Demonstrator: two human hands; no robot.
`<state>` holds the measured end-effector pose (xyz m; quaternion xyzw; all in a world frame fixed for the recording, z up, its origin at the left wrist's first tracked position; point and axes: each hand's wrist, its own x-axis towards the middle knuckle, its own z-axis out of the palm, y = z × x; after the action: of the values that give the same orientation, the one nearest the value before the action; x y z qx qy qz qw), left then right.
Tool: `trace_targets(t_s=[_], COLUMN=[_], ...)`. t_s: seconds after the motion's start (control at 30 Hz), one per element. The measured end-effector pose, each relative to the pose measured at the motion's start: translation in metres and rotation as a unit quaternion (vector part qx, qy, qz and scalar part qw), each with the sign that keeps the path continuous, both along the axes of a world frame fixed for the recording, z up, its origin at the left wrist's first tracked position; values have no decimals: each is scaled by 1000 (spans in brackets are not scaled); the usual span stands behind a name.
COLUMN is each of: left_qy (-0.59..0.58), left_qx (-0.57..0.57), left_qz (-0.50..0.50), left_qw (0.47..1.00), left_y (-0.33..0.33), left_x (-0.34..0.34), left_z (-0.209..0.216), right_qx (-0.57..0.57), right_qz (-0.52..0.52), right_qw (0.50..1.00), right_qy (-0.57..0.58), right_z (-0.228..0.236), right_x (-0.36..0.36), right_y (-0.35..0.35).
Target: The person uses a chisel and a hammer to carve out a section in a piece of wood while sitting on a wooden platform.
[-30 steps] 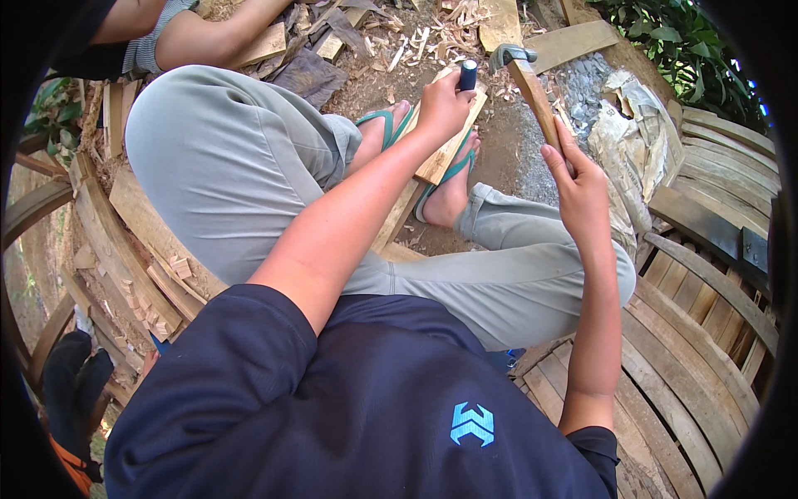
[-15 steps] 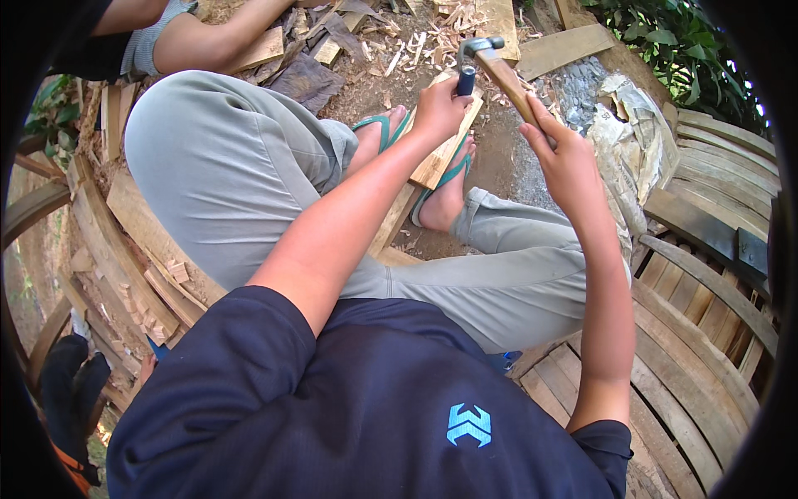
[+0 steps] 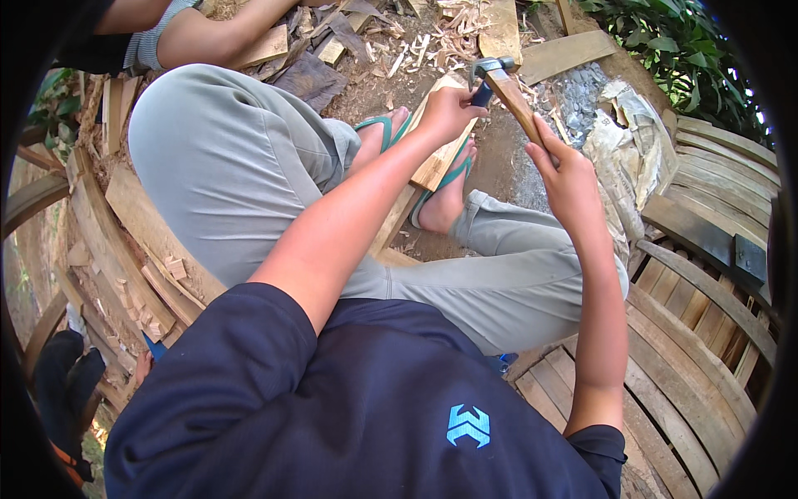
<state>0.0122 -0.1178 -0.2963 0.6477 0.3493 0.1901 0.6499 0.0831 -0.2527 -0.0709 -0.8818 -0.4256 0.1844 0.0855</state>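
Planks bend along the frame's left edge; another person's forearm crosses the upper left. Wood chips litter the top centre. Just above centre, a pale board lies between my 2 feet. Over it, my left hand is closed around a dark blue handle. Right of that, my right hand grips a hammer; I cannot tell whether its head touches the handle. Farther right sit a crumpled sack and wooden slats.

One hammer — two sandals
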Motion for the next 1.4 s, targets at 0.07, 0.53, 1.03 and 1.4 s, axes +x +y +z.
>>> trace_targets(t_s=[0.07,0.53,1.03,1.4], left_qy=[-24,-14,11,11], left_qx=[-20,-19,65,24], left_qz=[-12,-24,134,129], left_qw=[999,999,989,991], left_y=[-2,-15,-11,-1], left_x=[-4,0,-4,-3], left_z=[2,1,12,3], right_qx=[24,-27,95,89], right_qz=[-11,-31,-119,-121], right_qw=[1000,999,987,984], right_qy=[3,11,54,92], right_z=[3,-2,-11,-12], right_x=[-3,0,20,14], right_y=[-2,-17,-49,-41])
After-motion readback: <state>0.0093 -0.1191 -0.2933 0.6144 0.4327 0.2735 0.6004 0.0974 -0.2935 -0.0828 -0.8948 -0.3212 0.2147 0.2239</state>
